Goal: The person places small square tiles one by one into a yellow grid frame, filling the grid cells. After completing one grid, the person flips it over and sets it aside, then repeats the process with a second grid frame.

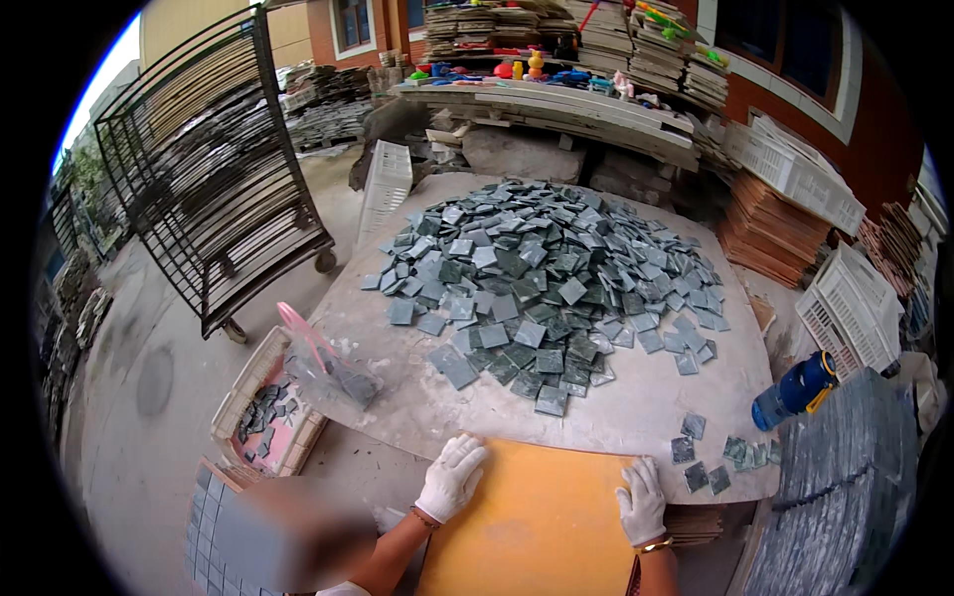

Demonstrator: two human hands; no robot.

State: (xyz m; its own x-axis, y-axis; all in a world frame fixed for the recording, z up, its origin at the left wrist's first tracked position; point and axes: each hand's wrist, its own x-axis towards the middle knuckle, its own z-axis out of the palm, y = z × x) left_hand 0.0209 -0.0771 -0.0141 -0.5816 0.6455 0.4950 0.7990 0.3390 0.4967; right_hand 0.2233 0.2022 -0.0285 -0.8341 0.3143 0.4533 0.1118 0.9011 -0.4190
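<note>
A flat orange board lies in front of me at the table's near edge. My left hand, in a white glove, grips the board by its far left corner. On the opposite side my right hand, gloved likewise, is closed on the far right corner; its thumb side is partly hidden. Beyond the board a large heap of small square grey-green stone tiles is spread over the pale table. Several loose tiles lie to the right of my right hand.
A crate with tile pieces and a clear bag with a pink handle are at left. A blue bottle stands at right beside stacked tile sheets. Behind are a wheeled metal rack and white crates.
</note>
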